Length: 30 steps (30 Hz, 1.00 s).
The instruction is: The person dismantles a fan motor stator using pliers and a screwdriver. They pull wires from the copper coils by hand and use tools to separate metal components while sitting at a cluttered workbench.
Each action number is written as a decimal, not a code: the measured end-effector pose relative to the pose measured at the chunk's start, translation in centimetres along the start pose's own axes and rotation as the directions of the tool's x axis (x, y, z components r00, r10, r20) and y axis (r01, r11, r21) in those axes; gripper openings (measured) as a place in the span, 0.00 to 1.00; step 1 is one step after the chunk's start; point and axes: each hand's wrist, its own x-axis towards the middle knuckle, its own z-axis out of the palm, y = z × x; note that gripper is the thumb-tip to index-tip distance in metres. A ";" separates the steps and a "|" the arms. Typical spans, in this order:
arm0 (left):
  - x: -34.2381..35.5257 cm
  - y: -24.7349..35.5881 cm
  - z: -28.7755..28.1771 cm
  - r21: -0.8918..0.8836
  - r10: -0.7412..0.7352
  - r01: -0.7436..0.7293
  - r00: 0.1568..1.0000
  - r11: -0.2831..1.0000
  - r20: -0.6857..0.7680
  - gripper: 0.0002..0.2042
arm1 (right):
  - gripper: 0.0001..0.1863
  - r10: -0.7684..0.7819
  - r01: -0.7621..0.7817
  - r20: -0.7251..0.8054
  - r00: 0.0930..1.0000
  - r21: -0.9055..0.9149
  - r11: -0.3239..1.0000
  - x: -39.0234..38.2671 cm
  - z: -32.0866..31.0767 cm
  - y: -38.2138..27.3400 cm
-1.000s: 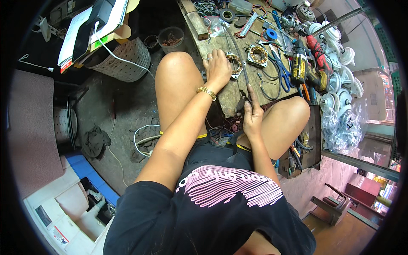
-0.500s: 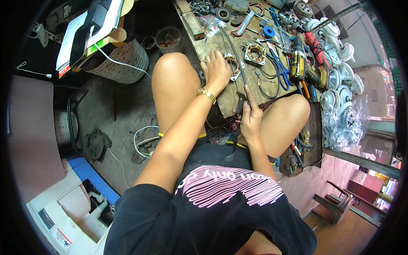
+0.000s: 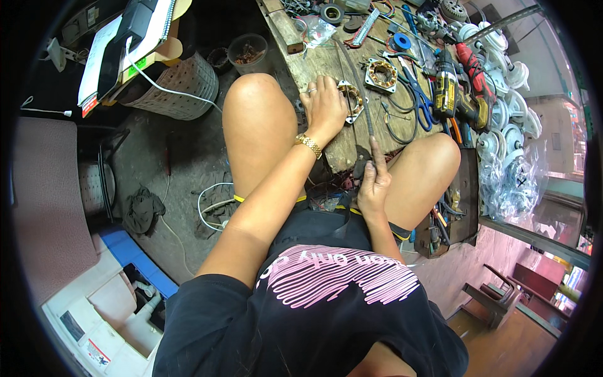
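Note:
My left hand (image 3: pixel 325 110) rests with bent fingers on the left side of a motor stator with copper windings (image 3: pixel 353 98), lying on the wooden bench; what its fingertips grip is hidden. My right hand (image 3: pixel 375 187) holds the near end of a long, narrow dark tool (image 3: pixel 359 81), index finger stretched along it. The tool slants up the bench beside that stator. A second stator (image 3: pixel 381 75) lies just to the right, near looped dark wires (image 3: pixel 402 135) and blue-handled scissors (image 3: pixel 422 107).
A cordless drill (image 3: pixel 446 88), red power tool (image 3: pixel 471 66), white plastic pulleys (image 3: pixel 518 78) and blue spool (image 3: pixel 402 43) crowd the right and back. A tool box (image 3: pixel 449 223) sits beside my right knee. A bucket (image 3: pixel 248 55), basket (image 3: pixel 177 94) and dark cloth (image 3: pixel 141 210) are left.
My right hand and the narrow tool have shifted a little toward me. My left hand stays at the stator, with only a slight shift.

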 end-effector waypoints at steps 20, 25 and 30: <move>0.4 -0.4 0.4 0.037 -0.017 0.019 0.999 0.999 -0.043 0.12 | 0.23 0.040 -0.033 0.039 0.998 -0.159 0.987 0.7 -0.3 -1.4; 0.6 -0.6 0.0 -0.014 -0.024 0.024 0.999 1.000 0.030 0.11 | 0.24 -0.116 0.110 -0.024 0.993 -0.185 0.976 -5.2 -2.3 -1.0; 0.5 -0.7 0.1 0.008 0.020 -0.020 0.999 1.000 0.034 0.13 | 0.23 -0.110 0.112 0.021 0.994 -0.196 0.974 0.2 -0.5 -1.3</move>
